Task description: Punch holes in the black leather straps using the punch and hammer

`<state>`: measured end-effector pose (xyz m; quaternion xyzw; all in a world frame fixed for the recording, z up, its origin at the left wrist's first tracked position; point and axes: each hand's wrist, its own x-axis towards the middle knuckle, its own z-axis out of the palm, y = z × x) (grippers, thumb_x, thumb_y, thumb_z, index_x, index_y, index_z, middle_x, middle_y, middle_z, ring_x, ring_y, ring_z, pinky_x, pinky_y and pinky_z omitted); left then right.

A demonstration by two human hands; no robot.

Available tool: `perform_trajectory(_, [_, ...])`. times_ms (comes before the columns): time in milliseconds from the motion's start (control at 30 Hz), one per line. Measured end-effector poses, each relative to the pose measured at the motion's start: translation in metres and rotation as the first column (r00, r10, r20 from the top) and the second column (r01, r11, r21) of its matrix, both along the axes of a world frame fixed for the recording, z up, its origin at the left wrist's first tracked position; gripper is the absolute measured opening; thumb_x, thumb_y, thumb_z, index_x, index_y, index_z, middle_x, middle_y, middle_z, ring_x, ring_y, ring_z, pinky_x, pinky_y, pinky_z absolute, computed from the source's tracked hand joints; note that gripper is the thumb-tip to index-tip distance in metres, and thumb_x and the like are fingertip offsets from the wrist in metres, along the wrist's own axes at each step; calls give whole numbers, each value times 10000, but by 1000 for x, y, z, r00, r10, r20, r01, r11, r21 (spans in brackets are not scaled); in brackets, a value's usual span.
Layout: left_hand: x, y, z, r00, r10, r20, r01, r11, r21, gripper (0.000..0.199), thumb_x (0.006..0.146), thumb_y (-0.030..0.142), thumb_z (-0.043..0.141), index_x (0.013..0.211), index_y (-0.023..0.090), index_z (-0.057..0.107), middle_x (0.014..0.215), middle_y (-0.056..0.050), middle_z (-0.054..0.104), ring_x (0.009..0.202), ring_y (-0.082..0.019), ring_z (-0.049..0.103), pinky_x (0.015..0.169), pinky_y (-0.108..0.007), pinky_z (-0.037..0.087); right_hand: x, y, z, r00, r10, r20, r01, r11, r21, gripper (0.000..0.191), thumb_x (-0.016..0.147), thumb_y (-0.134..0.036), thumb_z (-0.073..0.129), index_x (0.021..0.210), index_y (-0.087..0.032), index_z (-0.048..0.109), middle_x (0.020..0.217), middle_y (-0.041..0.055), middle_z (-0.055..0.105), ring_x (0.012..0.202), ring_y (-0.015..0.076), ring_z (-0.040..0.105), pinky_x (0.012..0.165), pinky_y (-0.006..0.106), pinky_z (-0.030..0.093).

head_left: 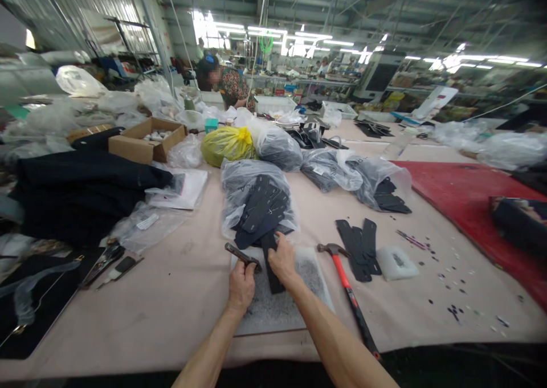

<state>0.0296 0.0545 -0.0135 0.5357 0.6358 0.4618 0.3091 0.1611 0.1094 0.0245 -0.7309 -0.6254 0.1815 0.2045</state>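
We have one black strip over the speckled board, with its far end by the heap of black strips. Our right hand pinches the strip near that end, and our left hand is curled around a dark tool. To do this well, we should lay the strip flat and straight and keep the tool clear of our right hand. The red hammer lies on the table, just right of the board, so we should not bump it.
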Motion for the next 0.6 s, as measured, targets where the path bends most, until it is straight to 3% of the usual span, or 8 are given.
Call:
perform_trajectory(100, [0,-1,0,1000,10,5,-10,1000,-13,204,849,330,482,834,180,619,716,-46,686,672,-200,641,620,-286,462,40,-2,5,992,-1,-130,1,1000,6,481,785,-188,442,1260,-165,514,1022,85,683,933,227,630,821,321,459])
perform_trajectory(200, [0,-1,-3,1000,19,-9,-19,1000,-21,194,849,325,483,810,183,611,696,-40,674,653,-192,625,603,-277,442,111,-3,16,993,37,-112,-43,998,-50,344,794,-248,462,1093,-177,617,982,72,685,898,217,632,778,297,467])
perform_trajectory(267, [0,0,-5,1000,16,-5,-16,1000,-27,187,851,314,482,815,183,611,701,-38,674,657,-187,623,608,-276,439,160,2,27,993,-104,50,105,994,-12,369,806,-264,467,1127,-141,603,1005,118,673,915,242,626,795,324,458])
perform_trajectory(367, [1,1,-8,1000,11,-2,-11,999,-36,182,856,307,480,832,182,611,711,-36,677,663,-185,625,615,-276,439,203,18,41,876,-350,331,290,932,217,506,810,-280,498,1264,-58,512,1169,232,589,1073,327,559,861,398,420])
perform_trajectory(400, [1,1,-8,1000,9,-7,-9,999,-39,184,859,309,480,839,183,611,712,-35,677,663,-185,625,612,-275,438,203,25,44,861,-369,349,290,921,260,506,817,-288,500,1264,-51,510,1181,238,579,1093,332,546,873,401,412])
perform_trajectory(467, [1,1,-8,1000,10,-19,-11,999,-43,189,865,316,479,850,184,613,712,-36,677,659,-187,625,604,-275,439,178,38,48,917,-282,283,223,949,223,438,843,-323,489,1204,-83,553,1124,189,618,1048,294,572,869,367,415])
perform_trajectory(533, [1,1,-6,1000,10,-27,-12,999,-39,190,865,319,482,852,185,616,715,-38,680,659,-190,630,606,-277,447,128,51,47,985,-107,133,95,991,92,416,864,-406,483,1165,-132,568,1053,122,655,954,242,612,840,327,430])
perform_trajectory(600, [1,1,-4,1000,7,-28,-8,1000,-28,184,860,311,485,850,187,620,719,-40,686,670,-196,638,618,-283,461,67,64,43,999,0,35,0,1000,17,512,848,-514,511,1201,-143,526,1042,120,655,970,250,617,838,329,438])
